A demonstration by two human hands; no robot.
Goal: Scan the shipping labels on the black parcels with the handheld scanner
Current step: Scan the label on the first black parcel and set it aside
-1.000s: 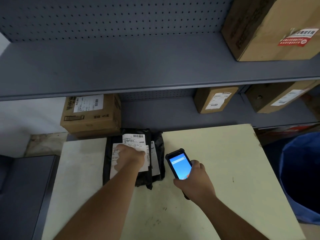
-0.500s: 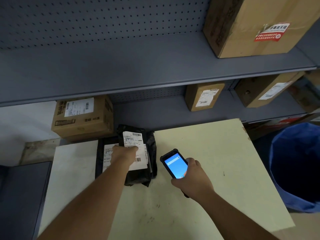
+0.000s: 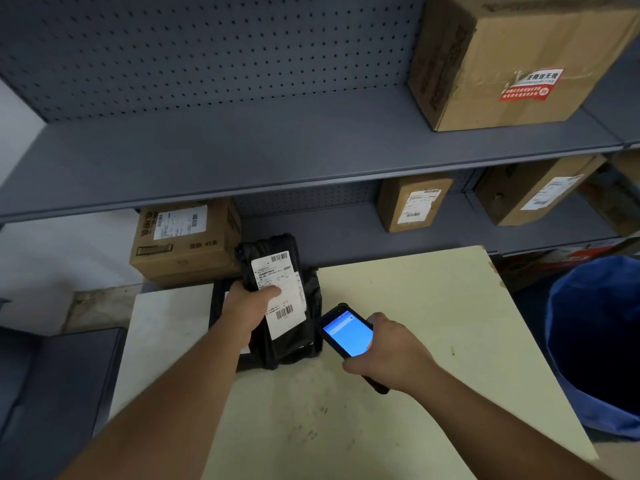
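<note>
Head view, left hand (image 3: 247,303) gripping parcel (image 3: 277,299) (table's (image 3: 415,393) far edge), scanner (image 3: 348,332) beside

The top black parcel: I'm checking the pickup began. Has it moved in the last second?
Yes. The top black parcel has risen off the stack, its top now overlapping the cardboard box behind.

The left hand (image 3: 247,306) covered part of the shipping label (image 3: 280,292), its print was too small to read, and the parcels underneath (image 3: 313,289) were mostly hidden.

Cardboard boxes (image 3: 408,202) on grey pegboard shelving (image 3: 277,150), blue bin (image 3: 595,341) beside pale table (image 3: 433,306).
</note>
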